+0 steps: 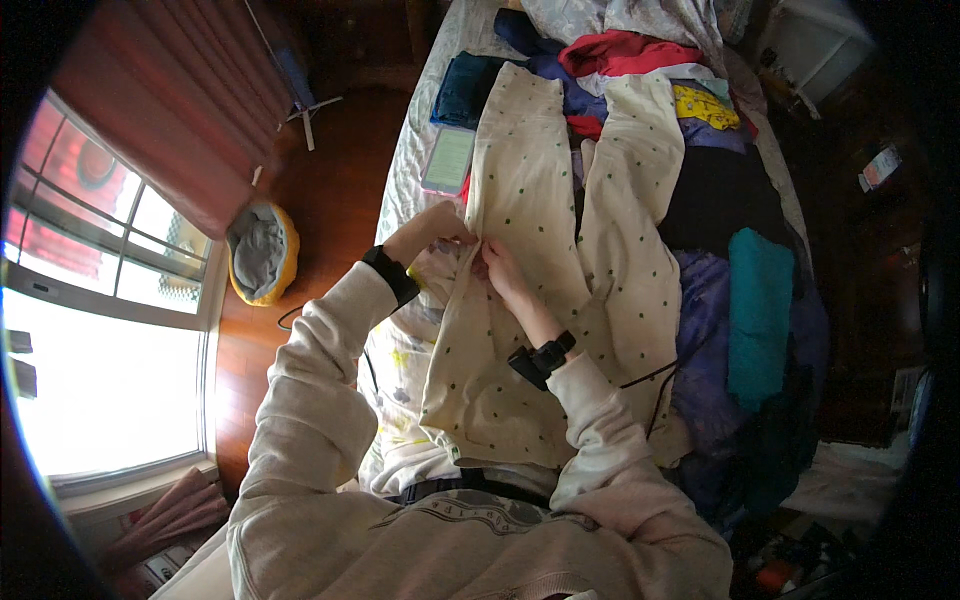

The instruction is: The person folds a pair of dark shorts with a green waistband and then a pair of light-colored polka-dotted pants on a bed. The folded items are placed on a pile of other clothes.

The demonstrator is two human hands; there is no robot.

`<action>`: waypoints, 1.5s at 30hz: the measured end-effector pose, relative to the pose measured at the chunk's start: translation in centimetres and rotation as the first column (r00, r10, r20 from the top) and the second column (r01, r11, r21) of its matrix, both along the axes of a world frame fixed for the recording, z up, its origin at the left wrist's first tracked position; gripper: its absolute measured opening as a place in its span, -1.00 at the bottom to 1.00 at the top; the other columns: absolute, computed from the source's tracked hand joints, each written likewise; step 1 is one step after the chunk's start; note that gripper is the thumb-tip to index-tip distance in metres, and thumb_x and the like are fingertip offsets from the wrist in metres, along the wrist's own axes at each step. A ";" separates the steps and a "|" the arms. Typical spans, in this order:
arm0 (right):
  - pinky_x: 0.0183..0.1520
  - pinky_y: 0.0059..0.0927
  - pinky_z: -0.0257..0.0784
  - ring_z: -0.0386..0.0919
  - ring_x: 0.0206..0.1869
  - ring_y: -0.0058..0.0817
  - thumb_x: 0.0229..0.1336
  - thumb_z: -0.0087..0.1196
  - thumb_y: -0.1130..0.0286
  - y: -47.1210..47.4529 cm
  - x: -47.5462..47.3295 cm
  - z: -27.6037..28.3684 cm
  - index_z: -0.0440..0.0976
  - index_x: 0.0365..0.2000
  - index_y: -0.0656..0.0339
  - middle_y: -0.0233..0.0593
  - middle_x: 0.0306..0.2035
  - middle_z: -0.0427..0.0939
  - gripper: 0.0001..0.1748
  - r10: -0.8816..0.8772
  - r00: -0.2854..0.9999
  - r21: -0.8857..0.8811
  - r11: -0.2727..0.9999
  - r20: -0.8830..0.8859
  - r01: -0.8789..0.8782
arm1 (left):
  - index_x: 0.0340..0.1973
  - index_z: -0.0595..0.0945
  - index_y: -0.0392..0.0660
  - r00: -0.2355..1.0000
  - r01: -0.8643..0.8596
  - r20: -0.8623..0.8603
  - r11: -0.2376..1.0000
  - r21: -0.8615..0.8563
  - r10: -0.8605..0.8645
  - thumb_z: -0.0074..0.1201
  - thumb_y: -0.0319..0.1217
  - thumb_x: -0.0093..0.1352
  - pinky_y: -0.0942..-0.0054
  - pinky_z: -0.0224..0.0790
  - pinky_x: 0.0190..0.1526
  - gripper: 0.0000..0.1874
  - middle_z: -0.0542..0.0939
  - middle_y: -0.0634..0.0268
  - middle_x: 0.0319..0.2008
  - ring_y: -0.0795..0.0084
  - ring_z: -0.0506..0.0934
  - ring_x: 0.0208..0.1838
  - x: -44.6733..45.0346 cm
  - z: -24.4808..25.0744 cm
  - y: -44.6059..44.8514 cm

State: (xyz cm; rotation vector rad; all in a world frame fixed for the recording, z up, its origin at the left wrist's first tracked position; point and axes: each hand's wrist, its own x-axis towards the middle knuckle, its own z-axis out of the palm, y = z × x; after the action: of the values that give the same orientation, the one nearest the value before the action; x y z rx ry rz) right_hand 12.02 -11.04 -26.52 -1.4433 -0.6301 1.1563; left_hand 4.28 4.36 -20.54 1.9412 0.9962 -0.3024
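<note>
Cream trousers with small green motifs lie spread along the bed, their leg ends at the far side and their upper part close to my body. My left hand pinches the left edge of the fabric about midway along. Just right of it, my right hand grips the same edge between thumb and fingers. The two hands are almost touching. A phone with a lit screen rests on the bed beyond my left hand, beside the trouser leg. Folded dark teal cloth lies beyond the phone.
A rolled teal cloth lies at the right over purple fabric. Red clothing and a yellow printed cloth are heaped at the far end. A yellow-rimmed pet bed stands on the floor at left, near the window. Black cables run from both wrists.
</note>
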 end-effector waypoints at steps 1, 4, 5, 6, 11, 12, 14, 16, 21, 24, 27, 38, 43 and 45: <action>-0.32 -0.42 0.35 0.42 -0.39 -0.50 0.32 -0.24 0.29 -0.2 0.1 0.1 0.33 -0.17 0.28 -0.25 -0.40 0.44 -0.73 0.033 0.999 -0.025 0.999 0.025 -0.032 | -0.65 0.59 -0.25 1.000 0.017 -0.013 1.000 -0.010 -0.017 0.36 -0.23 -0.06 0.38 0.35 -0.62 -0.66 0.52 0.27 -0.68 0.37 0.50 -0.64 0.1 0.2 0.0; -0.11 -0.44 0.32 0.43 -0.18 -0.45 0.24 -0.11 0.30 -0.7 0.4 0.7 0.29 0.02 0.24 -0.18 -0.20 0.45 -0.62 -0.053 0.945 -0.010 0.998 0.321 0.059 | -0.55 0.67 -0.26 0.999 0.010 -0.037 0.998 -0.055 -0.012 0.32 -0.21 0.05 0.51 0.36 -0.51 -0.68 0.59 0.25 -0.61 0.48 0.53 -0.58 0.0 0.9 0.2; -0.04 -0.38 0.30 0.41 -0.10 -0.38 0.21 -0.05 0.29 -0.8 0.7 0.9 0.27 0.04 0.25 -0.12 -0.13 0.42 -0.58 -0.189 0.802 0.087 0.982 0.567 0.170 | -0.56 0.66 -0.25 0.998 -0.069 -0.024 0.990 -0.122 0.067 0.31 -0.21 0.06 0.52 0.36 -0.50 -0.69 0.58 0.26 -0.62 0.49 0.53 -0.57 -0.2 1.0 0.4; 0.03 -0.32 0.28 0.40 -0.03 -0.31 0.17 0.00 0.28 -0.9 1.1 1.3 0.24 0.06 0.27 -0.07 -0.07 0.39 -0.52 -0.257 0.627 0.136 0.963 0.735 0.234 | -0.57 0.66 -0.24 0.991 -0.125 0.015 0.973 -0.195 0.131 0.30 -0.21 0.07 0.53 0.36 -0.50 -0.69 0.58 0.26 -0.62 0.51 0.53 -0.57 -0.6 1.1 0.6; 0.20 -0.04 0.05 0.21 0.19 -0.12 0.10 0.10 0.26 0.2 6.3 3.0 0.14 0.08 0.43 0.17 0.08 0.26 -0.36 -0.128 0.188 0.001 0.830 0.974 0.558 | -0.64 0.61 -0.21 0.948 -0.260 0.129 0.942 -0.212 0.291 0.20 -0.26 0.02 0.59 0.30 -0.62 -0.75 0.57 0.25 -0.64 0.51 0.51 -0.66 -1.7 1.0 0.3; 0.20 0.01 0.01 0.18 0.23 -0.10 0.12 0.08 0.28 0.5 7.3 3.2 0.11 0.08 0.47 0.22 0.09 0.26 -0.35 -0.123 0.209 -0.021 0.816 0.970 0.578 | -0.64 0.61 -0.23 0.936 -0.264 0.174 0.938 -0.227 0.305 0.19 -0.26 0.03 0.57 0.31 -0.63 -0.74 0.57 0.25 -0.66 0.50 0.51 -0.66 -1.7 0.9 0.0; 0.13 -0.03 0.15 0.33 0.07 -0.04 0.10 0.09 0.23 1.2 9.0 3.3 0.19 -0.01 0.43 0.19 -0.06 0.39 -0.42 -0.057 0.254 -0.093 0.836 0.966 0.541 | -0.64 0.60 -0.27 0.903 -0.284 0.264 0.932 -0.223 0.339 0.17 -0.26 0.04 0.53 0.33 -0.64 -0.72 0.55 0.23 -0.69 0.49 0.52 -0.66 -1.8 0.8 -0.5; -0.10 -0.05 0.36 0.49 -0.17 0.08 0.13 0.01 0.23 1.6 10.3 3.4 0.26 -0.15 0.43 0.19 -0.31 0.52 -0.56 -0.188 0.432 -0.081 0.843 0.882 0.532 | -0.63 0.59 -0.32 0.900 -0.307 0.259 0.931 -0.197 0.351 0.16 -0.27 0.04 0.49 0.34 -0.65 -0.70 0.55 0.21 -0.69 0.45 0.53 -0.66 -2.0 0.6 -0.5; -0.19 -0.05 0.39 0.50 -0.22 0.08 0.21 -0.10 0.33 1.2 12.6 3.9 0.29 -0.25 0.41 0.20 -0.34 0.53 -0.72 -0.202 0.354 -0.007 0.860 0.913 0.510 | -0.60 0.58 -0.40 0.960 -0.238 0.163 0.971 0.038 0.229 0.11 -0.26 0.07 0.42 0.37 -0.62 -0.65 0.57 0.13 -0.64 0.35 0.57 -0.61 -2.6 -1.2 1.7; -0.17 -0.04 0.39 0.51 -0.24 0.09 0.23 -0.16 0.42 1.2 12.8 4.3 0.30 -0.21 0.40 0.15 -0.38 0.54 -0.78 -0.180 0.325 -0.020 0.850 0.928 0.526 | -0.57 0.58 -0.37 0.996 -0.061 0.078 0.964 0.258 0.042 0.09 -0.23 0.08 0.42 0.37 -0.57 -0.64 0.55 0.17 -0.62 0.38 0.55 -0.59 -2.0 -2.6 2.3; -0.16 -0.07 0.42 0.51 -0.22 0.08 0.19 -0.12 0.45 1.8 11.9 5.2 0.29 -0.14 0.41 0.11 -0.29 0.53 -0.73 -0.064 0.400 -0.186 0.810 0.914 0.556 | -0.60 0.56 -0.23 0.986 0.075 0.125 0.966 0.247 -0.109 0.06 -0.20 0.10 0.49 0.30 -0.55 -0.70 0.49 0.34 -0.64 0.48 0.46 -0.59 -1.4 -2.5 1.8; 0.33 -0.13 -0.03 0.06 0.31 -0.03 0.17 -0.08 0.37 6.6 6.4 3.9 0.26 0.07 0.30 0.03 0.20 0.23 -0.55 -0.167 0.051 0.173 0.971 0.985 -0.164 | -0.37 0.60 -0.26 0.917 -0.358 0.184 0.934 -0.015 0.355 0.15 -0.18 0.25 0.34 0.35 -0.51 -0.66 0.57 0.16 -0.49 0.30 0.50 -0.46 2.8 -2.1 2.5; 0.36 -0.08 -0.12 -0.03 0.35 -0.03 0.27 -0.21 0.31 7.9 5.1 0.1 0.22 0.09 0.37 0.09 0.25 0.12 -0.55 -0.030 0.219 0.065 0.986 0.975 -0.152 | -0.17 0.59 -0.26 0.895 -0.340 0.264 0.933 -0.116 0.359 0.19 -0.23 0.25 0.44 0.41 -0.44 -0.63 0.59 0.16 -0.45 0.40 0.52 -0.45 3.0 -4.7 3.8; 0.36 -0.05 -0.15 -0.05 0.36 -0.04 0.26 -0.21 0.30 7.5 4.8 -0.7 0.21 0.10 0.38 0.09 0.26 0.10 -0.53 -0.041 0.123 0.054 0.993 0.992 -0.106 | -0.20 0.61 -0.25 0.886 -0.396 0.237 0.916 -0.059 0.399 0.25 -0.26 0.19 0.44 0.40 -0.45 -0.64 0.60 0.17 -0.46 0.41 0.54 -0.46 2.9 -5.1 3.8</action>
State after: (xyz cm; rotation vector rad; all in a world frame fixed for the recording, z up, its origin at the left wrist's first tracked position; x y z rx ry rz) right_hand 16.80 -3.52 -27.21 -2.0146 -1.6501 -0.1118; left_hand 7.16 8.21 -25.66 1.6651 1.1914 0.1647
